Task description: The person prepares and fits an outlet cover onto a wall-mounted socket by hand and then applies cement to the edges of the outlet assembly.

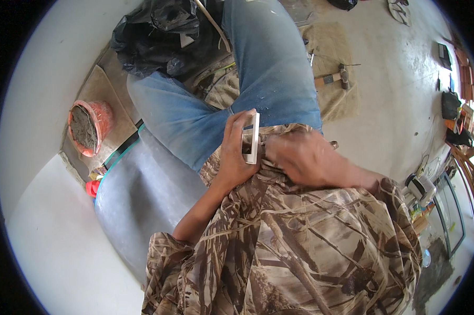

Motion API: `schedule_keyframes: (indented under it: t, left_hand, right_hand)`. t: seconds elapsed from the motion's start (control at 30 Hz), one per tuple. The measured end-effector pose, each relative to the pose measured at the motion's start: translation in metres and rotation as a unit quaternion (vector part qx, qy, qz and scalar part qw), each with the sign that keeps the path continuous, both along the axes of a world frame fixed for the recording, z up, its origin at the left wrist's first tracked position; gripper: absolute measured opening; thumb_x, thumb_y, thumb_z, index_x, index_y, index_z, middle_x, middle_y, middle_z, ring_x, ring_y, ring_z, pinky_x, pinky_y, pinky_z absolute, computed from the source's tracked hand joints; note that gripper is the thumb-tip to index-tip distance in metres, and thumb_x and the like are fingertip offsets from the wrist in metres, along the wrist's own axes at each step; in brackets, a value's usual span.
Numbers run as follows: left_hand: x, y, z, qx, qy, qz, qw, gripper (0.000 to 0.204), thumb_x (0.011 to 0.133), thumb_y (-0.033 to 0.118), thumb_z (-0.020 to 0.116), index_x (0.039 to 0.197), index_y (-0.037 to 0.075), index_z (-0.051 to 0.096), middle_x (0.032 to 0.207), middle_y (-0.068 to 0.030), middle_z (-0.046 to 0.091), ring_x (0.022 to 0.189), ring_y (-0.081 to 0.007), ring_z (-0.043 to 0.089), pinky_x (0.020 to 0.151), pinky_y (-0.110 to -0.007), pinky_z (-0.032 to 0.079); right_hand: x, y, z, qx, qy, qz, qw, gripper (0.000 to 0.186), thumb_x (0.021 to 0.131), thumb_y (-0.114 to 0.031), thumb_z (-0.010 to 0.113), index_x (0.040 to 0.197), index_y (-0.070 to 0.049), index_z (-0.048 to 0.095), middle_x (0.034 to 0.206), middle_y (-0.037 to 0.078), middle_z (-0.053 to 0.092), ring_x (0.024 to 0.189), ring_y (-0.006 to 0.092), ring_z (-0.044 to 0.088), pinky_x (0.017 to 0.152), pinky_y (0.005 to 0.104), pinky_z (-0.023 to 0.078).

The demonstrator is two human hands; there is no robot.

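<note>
My left hand [236,149] is closed round a white rectangular frame [255,138] with an opening in its middle, much like a wall switch cover plate. The frame is held upright on edge in front of my belly, its thin side facing up. Right beside it is my right hand [300,156], curled and smeared by motion, its fingertips turned toward the frame. Whatever those fingers grip is hidden. A small brownish knob [334,144] shows just past the back of that hand; what it belongs to cannot be made out.
A hammer [334,79] rests on tan sacking [329,44] at the right of my jeans-clad legs. To the left stand an orange bucket [104,118] of grey mortar and a grey padded surface [137,189] against the white wall. A black plastic bag [147,39] lies beyond my knee.
</note>
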State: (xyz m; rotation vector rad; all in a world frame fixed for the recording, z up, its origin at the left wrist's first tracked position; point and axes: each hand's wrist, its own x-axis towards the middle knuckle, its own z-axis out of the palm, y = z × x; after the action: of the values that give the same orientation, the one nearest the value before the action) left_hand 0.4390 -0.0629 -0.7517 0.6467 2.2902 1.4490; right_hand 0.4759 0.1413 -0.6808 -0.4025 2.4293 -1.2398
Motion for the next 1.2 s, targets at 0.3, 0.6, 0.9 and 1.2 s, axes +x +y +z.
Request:
schedule_keyframes:
  t: [0.3,0.6,0.9,1.2]
  left_hand:
    - [-0.003,0.002,0.005,-0.01,-0.018,-0.002,1.0,0.049,0.092,0.008,0.058,0.138,-0.003,0.046,0.131,-0.0248,0.052,0.118,-0.0403,0.054,0.102,-0.044,0.044]
    - [-0.005,0.004,0.01,-0.003,-0.056,0.011,0.998,0.049,0.09,0.004,0.059,0.137,-0.004,0.046,0.129,-0.025,0.053,0.117,-0.0403,0.054,0.101,-0.045,0.044]
    - [-0.002,0.002,-0.001,0.0,-0.015,0.0,1.0,0.051,0.089,0.003,0.059,0.138,-0.002,0.046,0.128,-0.0247,0.052,0.116,-0.04,0.055,0.101,-0.044,0.044]
    - [-0.004,0.003,-0.003,-0.004,0.01,-0.01,1.0,0.047,0.092,0.008,0.059,0.137,-0.003,0.046,0.129,-0.0256,0.052,0.117,-0.0401,0.055,0.101,-0.045,0.045]
  right_hand:
    - [-0.002,-0.006,-0.007,0.005,0.018,0.004,1.0,0.018,0.09,-0.017,0.061,0.105,-0.007,0.058,0.078,0.013,0.066,0.067,0.0327,0.068,0.053,0.0463,0.053]
    - [0.016,-0.008,-0.013,-0.027,0.003,0.12,0.992,0.035,0.09,-0.017,0.058,0.12,0.0,0.052,0.078,0.013,0.067,0.068,0.034,0.07,0.054,0.046,0.053]
    - [0.019,-0.013,-0.006,-0.067,0.049,0.141,0.987,0.036,0.089,-0.017,0.06,0.12,-0.002,0.055,0.073,0.014,0.066,0.065,0.0325,0.069,0.051,0.0453,0.051]
    - [0.018,-0.009,-0.002,-0.084,0.027,0.143,0.986,0.025,0.094,-0.02,0.058,0.116,-0.007,0.056,0.078,0.013,0.067,0.069,0.0338,0.069,0.055,0.0458,0.053]
